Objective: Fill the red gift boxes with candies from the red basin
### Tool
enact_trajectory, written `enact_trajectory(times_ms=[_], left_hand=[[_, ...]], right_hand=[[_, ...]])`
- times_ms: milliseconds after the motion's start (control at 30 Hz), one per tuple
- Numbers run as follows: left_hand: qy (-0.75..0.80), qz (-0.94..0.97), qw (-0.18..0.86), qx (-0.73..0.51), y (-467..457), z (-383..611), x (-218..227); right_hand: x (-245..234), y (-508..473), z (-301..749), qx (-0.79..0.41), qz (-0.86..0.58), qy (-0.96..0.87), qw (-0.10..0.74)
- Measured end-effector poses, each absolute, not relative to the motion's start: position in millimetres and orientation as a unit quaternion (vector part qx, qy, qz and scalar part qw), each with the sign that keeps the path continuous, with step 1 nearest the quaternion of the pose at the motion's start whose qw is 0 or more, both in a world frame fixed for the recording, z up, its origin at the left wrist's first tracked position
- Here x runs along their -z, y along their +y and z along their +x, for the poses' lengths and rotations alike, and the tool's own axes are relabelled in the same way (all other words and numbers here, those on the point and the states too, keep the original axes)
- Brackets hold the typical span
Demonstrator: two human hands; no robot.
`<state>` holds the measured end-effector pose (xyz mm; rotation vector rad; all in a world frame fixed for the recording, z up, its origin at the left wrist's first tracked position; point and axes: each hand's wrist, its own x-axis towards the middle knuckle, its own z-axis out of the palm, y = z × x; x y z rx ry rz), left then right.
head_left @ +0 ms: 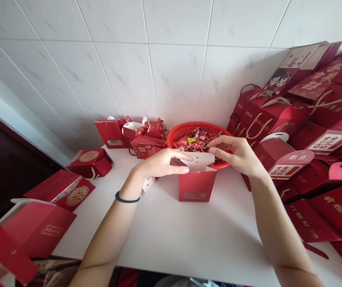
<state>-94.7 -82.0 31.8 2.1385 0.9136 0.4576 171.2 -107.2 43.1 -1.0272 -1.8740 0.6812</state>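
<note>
A red paper gift bag [195, 186] with a white inside and a small clear window stands upright on the white table, its top open. At its left rim is my left hand [165, 162], thumb toward the front panel and fingers over the opening, holding the bag's edge. My right hand [239, 155] is at the top right, thumb and fingertips drawn together by the raised back flap. Behind the bag sits a red plastic basket [173, 133] of wrapped candies [199, 139]. My right fingers partly hide the candies.
Red gift boxes [278, 115] are piled high along the right side. More boxes [90, 162] stand at the left, and several small open bags [111, 131] are by the tiled wall [176, 71]. The table's front edge [171, 273] is close to me.
</note>
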Motion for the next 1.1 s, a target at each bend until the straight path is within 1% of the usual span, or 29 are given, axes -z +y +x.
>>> enact_trajectory(times_ms=[100, 233, 300, 433, 633, 900, 1100], left_hand=[[0.357, 0.844, 0.356, -0.186, -81.5, -92.8, -30.3], [0.364, 0.856, 0.305, -0.207, -80.7, -86.3, -24.6], [0.355, 0.861, 0.283, -0.229, -80.0, -82.1, -20.3], [0.346, 0.863, 0.256, -0.265, -78.5, -76.0, -13.9], [0.320, 0.877, 0.261, -0.245, -76.6, -75.2, -17.5], [0.313, 0.865, 0.321, -0.224, -76.6, -80.7, -21.6], [0.335, 0.857, 0.315, -0.232, -72.7, -79.1, -14.5]], right_hand=[[-36.7, -105.5, 178.9, -0.274, -0.432, -0.754, 0.413], [-24.4, -104.9, 182.8, -0.304, -0.441, -0.776, 0.333], [-21.0, -105.1, 182.5, -0.327, -0.428, -0.785, 0.307], [-21.4, -106.0, 182.2, -0.326, -0.424, -0.784, 0.314], [-23.1, -108.6, 180.5, -0.360, -0.396, -0.795, 0.287], [-14.0, -106.4, 171.5, -0.290, -0.434, -0.808, 0.275], [-6.5, -112.6, 156.8, -0.234, -0.486, -0.799, 0.265]])
